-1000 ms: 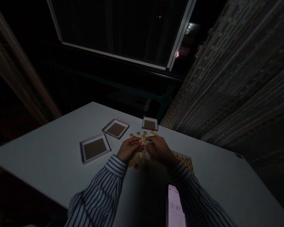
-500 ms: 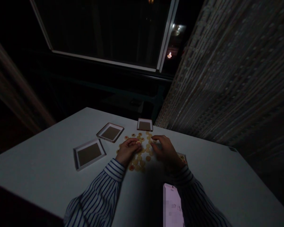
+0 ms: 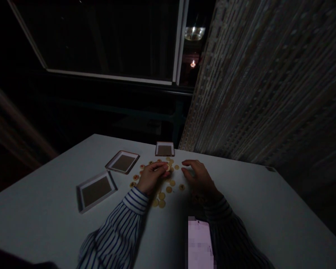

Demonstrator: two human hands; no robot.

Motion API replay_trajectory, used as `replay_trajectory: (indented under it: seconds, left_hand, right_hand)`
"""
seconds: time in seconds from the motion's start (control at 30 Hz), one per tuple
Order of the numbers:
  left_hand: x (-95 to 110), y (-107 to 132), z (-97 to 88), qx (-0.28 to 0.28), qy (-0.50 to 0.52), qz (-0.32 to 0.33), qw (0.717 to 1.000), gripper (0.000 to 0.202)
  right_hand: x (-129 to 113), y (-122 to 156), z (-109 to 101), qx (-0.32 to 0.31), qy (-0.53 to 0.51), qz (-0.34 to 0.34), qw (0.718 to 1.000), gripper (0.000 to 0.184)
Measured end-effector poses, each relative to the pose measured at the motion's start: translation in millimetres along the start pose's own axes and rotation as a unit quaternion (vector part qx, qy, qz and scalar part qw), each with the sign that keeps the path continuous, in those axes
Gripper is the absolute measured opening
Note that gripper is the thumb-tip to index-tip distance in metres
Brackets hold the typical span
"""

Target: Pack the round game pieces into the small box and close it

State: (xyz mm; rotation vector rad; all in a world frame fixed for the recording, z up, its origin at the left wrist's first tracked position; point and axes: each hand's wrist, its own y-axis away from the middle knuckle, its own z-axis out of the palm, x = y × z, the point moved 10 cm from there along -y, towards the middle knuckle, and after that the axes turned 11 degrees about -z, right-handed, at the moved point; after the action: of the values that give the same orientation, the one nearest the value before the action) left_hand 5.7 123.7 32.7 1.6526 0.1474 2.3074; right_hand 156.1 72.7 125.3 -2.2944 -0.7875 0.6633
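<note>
1. Head view: one round yellow disc (image 3: pixel 167 168) is being pinched in the closed fingertips of the left hand (image 3: pixel 150 178), just over the table (image 3: pixel 268 209).
2. The right hand (image 3: pixel 197 177) is being held open and empty, just right of the pinch.
3. Loose discs (image 3: pixel 169 189) are being shown scattered around and nearer than the pinch.
4. Near tray (image 3: pixel 96 190), middle tray (image 3: pixel 122 162) and far tray (image 3: pixel 165 149), left of and beyond the pinch: nothing is being held in them.

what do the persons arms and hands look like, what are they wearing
Both arms are in long shirt sleeves, light with thin dark blue stripes. The left sleeve and right sleeve end in striped cuffs at the wrists. The left hand and right hand are bare, without gloves. No ring or watch shows in the dim light.
</note>
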Motion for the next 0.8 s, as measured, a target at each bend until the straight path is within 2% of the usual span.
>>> replay_trajectory:
  seconds: [0.2, 0.4, 0.67, 0.8]
  left_hand:
    - [4, -3, 26.1, -0.021, -0.012, 0.009, 1.000, 0.027]
    - [5, -6, 51.1, -0.062, -0.041, 0.020, 0.997, 0.030]
    - [12, -4, 76.0, -0.095, -0.072, 0.042, 0.992, 0.039]
    - [14, -5, 81.0, -0.099, -0.114, 0.067, 0.986, 0.038]
  right_hand:
    - [2, 0, -7, -0.014, 0.003, -0.006, 1.000, 0.015]
    - [4, 0, -17, -0.001, 0.003, -0.002, 1.000, 0.015]
    - [14, 2, -26, 0.018, -0.012, 0.009, 1.000, 0.013]
    - [16, 2, -28, 0.017, -0.017, 0.016, 1.000, 0.012]
